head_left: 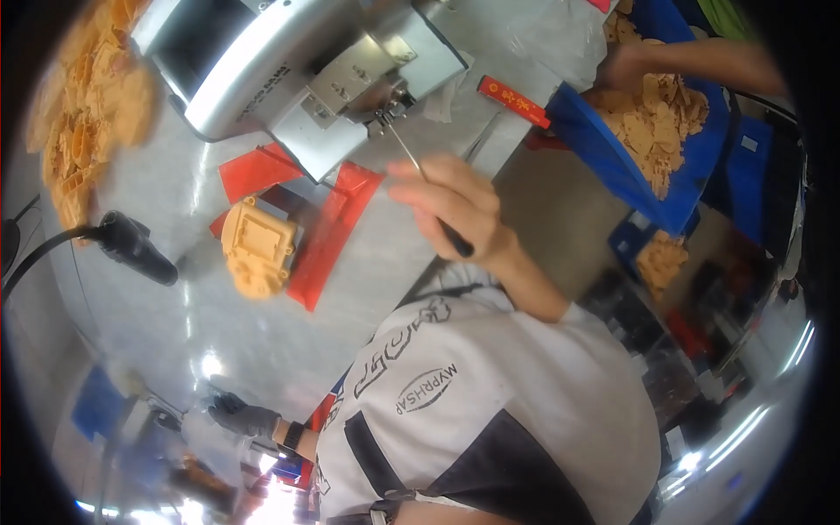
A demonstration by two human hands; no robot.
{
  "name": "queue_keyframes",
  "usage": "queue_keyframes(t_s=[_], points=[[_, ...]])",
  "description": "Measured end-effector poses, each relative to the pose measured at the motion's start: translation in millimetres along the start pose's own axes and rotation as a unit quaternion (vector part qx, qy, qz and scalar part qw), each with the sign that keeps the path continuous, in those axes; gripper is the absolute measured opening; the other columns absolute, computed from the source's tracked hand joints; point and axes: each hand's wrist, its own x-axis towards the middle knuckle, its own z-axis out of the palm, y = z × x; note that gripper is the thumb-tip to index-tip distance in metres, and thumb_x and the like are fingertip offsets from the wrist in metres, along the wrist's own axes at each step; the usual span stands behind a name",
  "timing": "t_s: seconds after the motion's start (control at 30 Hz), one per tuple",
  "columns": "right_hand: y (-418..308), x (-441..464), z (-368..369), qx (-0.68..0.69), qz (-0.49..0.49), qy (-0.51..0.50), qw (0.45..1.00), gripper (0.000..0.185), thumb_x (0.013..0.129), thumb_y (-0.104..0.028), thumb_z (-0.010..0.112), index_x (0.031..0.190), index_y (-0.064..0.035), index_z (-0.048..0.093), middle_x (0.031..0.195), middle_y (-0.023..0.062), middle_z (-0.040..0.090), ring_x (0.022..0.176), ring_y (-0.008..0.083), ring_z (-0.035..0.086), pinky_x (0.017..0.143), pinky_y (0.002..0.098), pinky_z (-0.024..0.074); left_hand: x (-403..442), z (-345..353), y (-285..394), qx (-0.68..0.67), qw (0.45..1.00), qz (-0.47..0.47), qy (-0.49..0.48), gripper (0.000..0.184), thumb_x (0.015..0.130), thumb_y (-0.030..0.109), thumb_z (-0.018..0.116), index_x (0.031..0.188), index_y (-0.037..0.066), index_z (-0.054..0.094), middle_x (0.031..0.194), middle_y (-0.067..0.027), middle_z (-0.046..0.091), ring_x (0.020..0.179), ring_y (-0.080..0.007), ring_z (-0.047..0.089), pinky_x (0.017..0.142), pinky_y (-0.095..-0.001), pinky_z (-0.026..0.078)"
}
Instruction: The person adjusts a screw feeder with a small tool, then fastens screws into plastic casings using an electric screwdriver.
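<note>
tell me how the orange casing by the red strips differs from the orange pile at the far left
The casing is one compact block; the pile is many loose parts heaped together.
The casing takes up little room; the pile spreads much wider.
The casing sits beside red strips; the pile lies away from them.
Both are a similar orange.

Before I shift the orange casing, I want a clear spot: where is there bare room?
The tabletop looks bare between the orange casing, black gooseneck and white shirt; a narrower patch separates the orange pile from the machine. It's crowded around the red strips, right hand and screwdriver.
</note>
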Motion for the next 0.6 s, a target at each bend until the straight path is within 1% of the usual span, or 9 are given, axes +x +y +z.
queue_keyframes(t_s=[0.1,0.17,0.3,0.37,0.4,0.47,0.5,0.53,0.6], points=[[9,0,-5,-0.037,-0.064,-0.011,0.997,0.029,0.068,0.000,0.062,0.097,0.0017,0.060,0.099,0.0189,0.061,0.080,0.0285,0.059,0.067,0.0342,0.0485,3,2,-8,0.030,0.999,-0.012,-0.015,0.050,0.088,0.032,0.047,0.127,0.003,0.043,0.121,-0.0182,0.049,0.110,-0.0287,0.049,0.093,-0.0372,0.042],[-4,12,-17,0.010,-0.009,-0.083,0.996,0.044,0.069,-0.016,0.068,0.108,0.0019,0.056,0.113,0.0197,0.056,0.090,0.0285,0.057,0.073,0.0358,0.0472,1,5,-6,0.029,0.999,-0.013,-0.019,0.049,0.088,0.032,0.047,0.127,0.003,0.043,0.122,-0.0181,0.049,0.110,-0.0287,0.049,0.093,-0.0370,0.042],[-17,20,-27,0.148,0.078,-0.133,0.977,0.062,0.071,-0.031,0.069,0.118,0.0029,0.048,0.125,0.0192,0.049,0.098,0.0279,0.055,0.077,0.0371,0.0459,-2,7,-4,0.025,0.999,-0.019,-0.043,0.049,0.089,0.031,0.046,0.129,0.003,0.041,0.122,-0.0178,0.049,0.111,-0.0284,0.048,0.093,-0.0361,0.042],[-23,18,-27,0.317,0.191,-0.125,0.921,0.054,0.080,-0.024,0.062,0.123,0.0029,0.043,0.127,0.0183,0.047,0.092,0.0234,0.057,0.071,0.0317,0.0478,-8,9,-2,0.027,0.999,-0.012,-0.045,0.050,0.089,0.031,0.046,0.129,0.003,0.040,0.122,-0.0176,0.049,0.111,-0.0280,0.048,0.093,-0.0358,0.041],[-25,17,-27,0.317,0.191,-0.125,0.920,0.054,0.080,-0.024,0.062,0.123,0.0029,0.043,0.127,0.0183,0.047,0.092,0.0234,0.057,0.071,0.0317,0.0478,-11,10,-2,0.027,0.998,-0.004,-0.048,0.050,0.089,0.031,0.046,0.130,0.003,0.040,0.122,-0.0173,0.049,0.111,-0.0275,0.048,0.093,-0.0356,0.041],[-29,16,-24,0.401,0.375,-0.110,0.829,0.044,0.087,-0.014,0.051,0.127,-0.0002,0.038,0.125,0.0191,0.049,0.078,0.0188,0.060,0.057,0.0230,0.0468,-13,8,-2,0.033,0.998,-0.002,-0.055,0.051,0.089,0.031,0.045,0.131,0.003,0.039,0.122,-0.0172,0.049,0.112,-0.0272,0.048,0.094,-0.0356,0.041],[-32,16,-18,0.409,0.401,-0.053,0.818,0.041,0.090,-0.007,0.041,0.130,-0.0029,0.033,0.115,0.0207,0.054,0.053,0.0085,0.054,0.042,0.0150,0.0371,-15,9,-1,0.038,0.997,-0.001,-0.062,0.051,0.089,0.031,0.045,0.131,0.002,0.038,0.123,-0.0171,0.048,0.112,-0.0268,0.047,0.094,-0.0356,0.041],[-31,15,-18,0.410,0.401,-0.053,0.817,0.041,0.090,-0.007,0.041,0.130,-0.0029,0.033,0.115,0.0207,0.054,0.053,0.0085,0.054,0.042,0.0150,0.0371,-17,12,2,0.047,0.998,-0.010,-0.046,0.051,0.089,0.031,0.045,0.132,0.003,0.038,0.121,-0.0165,0.049,0.109,-0.0260,0.049,0.094,-0.0351,0.041],[-28,16,-21,0.444,0.430,-0.036,0.785,0.040,0.092,-0.009,0.039,0.130,-0.0041,0.030,0.103,0.0208,0.060,0.039,0.0032,0.043,0.037,0.0135,0.0301,-21,15,5,0.046,0.998,-0.013,-0.047,0.051,0.089,0.031,0.045,0.131,0.002,0.038,0.120,-0.0161,0.050,0.108,-0.0255,0.050,0.093,-0.0347,0.041]])
